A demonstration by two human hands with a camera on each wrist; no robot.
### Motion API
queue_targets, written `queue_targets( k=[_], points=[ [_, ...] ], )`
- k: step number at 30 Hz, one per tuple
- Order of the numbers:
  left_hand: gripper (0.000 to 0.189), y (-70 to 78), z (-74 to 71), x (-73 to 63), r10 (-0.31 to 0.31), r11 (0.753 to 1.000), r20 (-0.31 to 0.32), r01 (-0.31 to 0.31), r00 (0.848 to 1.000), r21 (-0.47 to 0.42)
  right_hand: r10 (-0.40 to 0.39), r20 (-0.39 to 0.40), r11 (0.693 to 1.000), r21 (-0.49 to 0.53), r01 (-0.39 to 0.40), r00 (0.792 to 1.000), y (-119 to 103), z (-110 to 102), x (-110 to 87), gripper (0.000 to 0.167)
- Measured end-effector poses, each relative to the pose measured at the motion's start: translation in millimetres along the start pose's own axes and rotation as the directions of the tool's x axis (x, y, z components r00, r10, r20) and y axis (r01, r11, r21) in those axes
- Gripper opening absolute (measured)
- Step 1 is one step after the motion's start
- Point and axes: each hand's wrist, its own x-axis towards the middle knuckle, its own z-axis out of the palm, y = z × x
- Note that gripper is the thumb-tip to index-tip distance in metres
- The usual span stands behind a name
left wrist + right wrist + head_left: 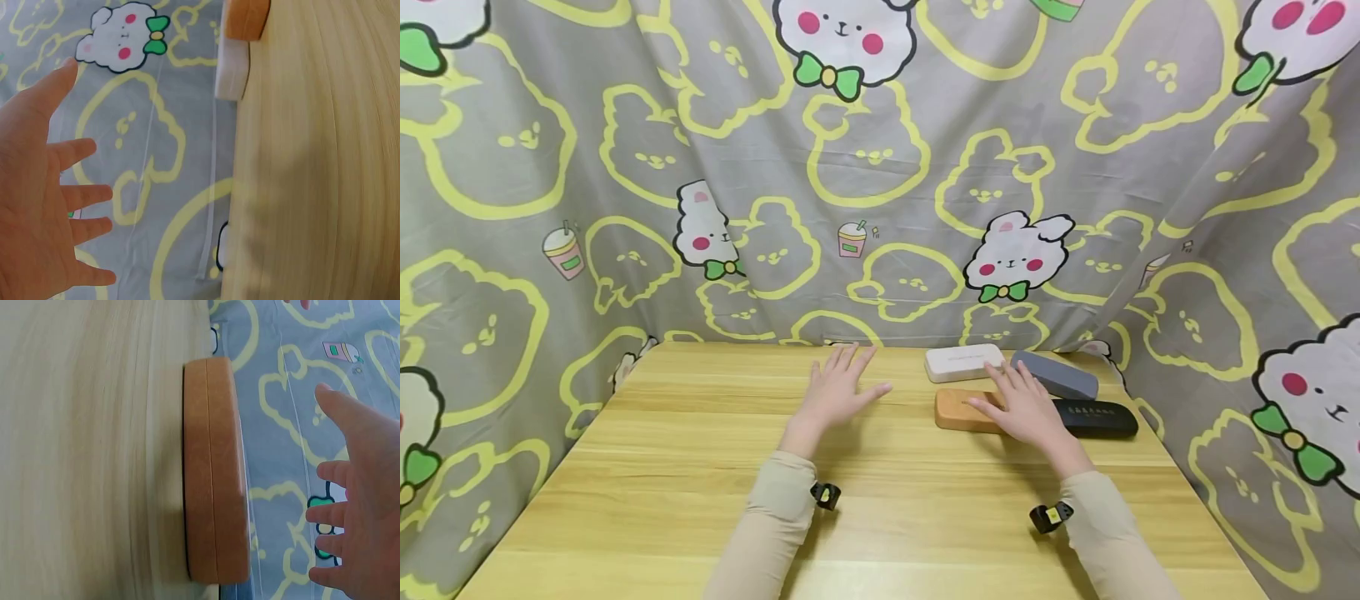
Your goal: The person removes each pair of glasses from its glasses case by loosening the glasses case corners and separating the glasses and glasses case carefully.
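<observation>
My left hand (835, 396) hovers over the middle of the table with its fingers spread, holding nothing. Over at the right, my right hand (1024, 407) is spread above a group of glasses cases, also with nothing in its grasp. Nearest to it is a brown case (964, 412), its right part hidden behind the hand in the head view. A black case (1097, 418) with small lettering lies to the right of that one. Behind them are a white case (958, 363) and a grey-blue case (1056, 375), set at an angle. The right wrist view shows the brown case's seam side.
The wooden table (685, 492) reaches back to a grey curtain (880, 175) with cartoon prints, which also hangs along the left and right sides. Each forearm wears a small black wrist device.
</observation>
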Motion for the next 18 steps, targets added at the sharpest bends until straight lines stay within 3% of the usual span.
queue_targets(
  k=[18],
  points=[
    [0.080,26.6,23.7,11.7,0.040,0.990,-0.027,-0.043,0.999,-0.136,-0.007,-0.026,1.000,0.006,0.007,1.000,31,6,-13.6,0.082]
  ],
)
